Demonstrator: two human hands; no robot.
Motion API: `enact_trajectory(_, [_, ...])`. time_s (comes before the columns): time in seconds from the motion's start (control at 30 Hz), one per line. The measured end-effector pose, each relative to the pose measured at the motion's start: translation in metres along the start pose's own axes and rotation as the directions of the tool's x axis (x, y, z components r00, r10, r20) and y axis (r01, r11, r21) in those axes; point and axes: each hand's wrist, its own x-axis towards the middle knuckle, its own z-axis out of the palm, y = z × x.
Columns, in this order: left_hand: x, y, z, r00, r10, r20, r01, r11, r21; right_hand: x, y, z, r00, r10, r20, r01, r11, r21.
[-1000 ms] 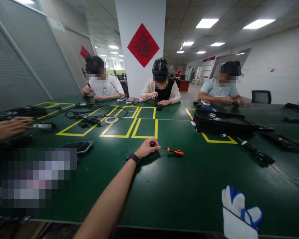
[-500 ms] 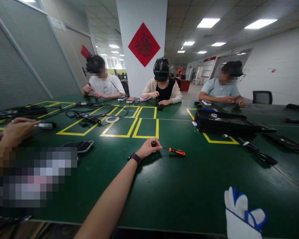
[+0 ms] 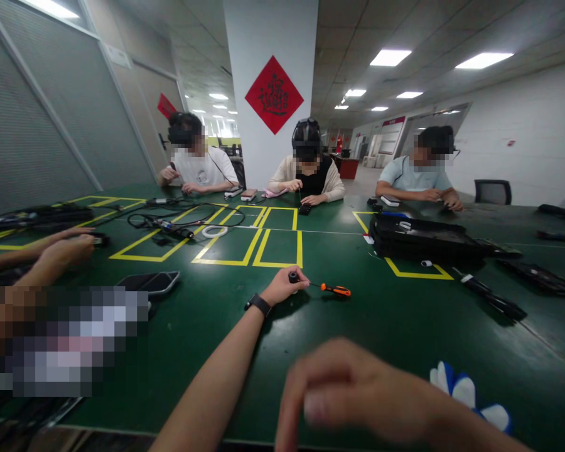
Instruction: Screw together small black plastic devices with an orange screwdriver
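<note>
My left hand [image 3: 287, 287] is closed around a small black cylindrical part [image 3: 293, 277], whose round end shows above the fingers. A screwdriver [image 3: 336, 290] with an orange and black handle lies just right of that hand. Its thin shaft points at my fingertips; whether they touch it I cannot tell. Low in front, my right hand [image 3: 358, 392] is slightly blurred, with the index finger bent downward and the thumb apart from it. Nothing shows in it. A white and blue glove [image 3: 464, 390] lies beyond the right forearm, partly covered by it.
Yellow tape outlines [image 3: 277, 265] mark the green table [image 3: 207, 314]. A black bag [image 3: 424, 235] and a black cable [image 3: 492, 295] lie to the right. Coiled cables [image 3: 174, 223] and a phone-like device [image 3: 157, 282] are left. A neighbour's hands [image 3: 61, 257] work at far left; three people sit opposite.
My right hand has come into view from the lower right, in front of the glove. The left hand keeps the black part, and the screwdriver stays beside it. The view has tilted slightly up.
</note>
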Motion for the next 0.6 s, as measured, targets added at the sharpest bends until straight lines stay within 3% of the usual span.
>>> enact_trajectory(0.07, [0.001,-0.001,0.0,1.0,-0.004,-0.022,0.005,1.0,0.022,0.019,0.017,-0.045,0.963,-0.009,-0.269,-0.028,0.991,-0.133])
enact_trajectory(0.1, [0.002,-0.002,0.0,0.999,-0.003,-0.035,0.004,0.999,0.034,0.026,0.03,-0.066,0.896,-0.039,-0.443,-0.077,0.967,-0.241])
enact_trajectory(0.13, [0.003,-0.003,0.0,0.999,0.001,-0.046,0.001,0.999,0.046,0.031,0.047,-0.084,0.769,-0.106,-0.631,-0.167,0.918,-0.358])
enact_trajectory(0.17, [0.003,-0.004,0.001,0.999,0.008,-0.053,-0.005,0.998,0.06,0.033,0.065,-0.098,0.685,-0.172,-0.708,-0.254,0.854,-0.454])
enact_trajectory(0.2, [0.004,-0.005,0.0,0.998,0.016,-0.055,-0.012,0.997,0.074,0.034,0.083,-0.109,0.652,-0.215,-0.727,-0.318,0.793,-0.52])
enact_trajectory(0.23, [0.005,-0.007,0.0,0.998,0.025,-0.053,-0.02,0.996,0.088,0.033,0.1,-0.116,0.654,-0.233,-0.719,-0.353,0.748,-0.563])
enact_trajectory(0.3, [0.006,-0.009,0.0,0.998,0.036,-0.042,-0.031,0.993,0.117,0.03,0.127,-0.121,0.708,-0.223,-0.67,-0.368,0.694,-0.619])
enact_trajectory(0.37, [0.006,-0.01,0.0,0.999,0.036,-0.029,-0.032,0.991,0.132,0.026,0.139,-0.12,0.757,-0.206,-0.62,-0.355,0.668,-0.654])
enact_trajectory(0.6, [0.006,0.0,0.002,0.999,-0.048,-0.005,0.048,0.996,0.075,0.025,0.131,-0.118,0.784,-0.199,-0.588,-0.332,0.667,-0.668])
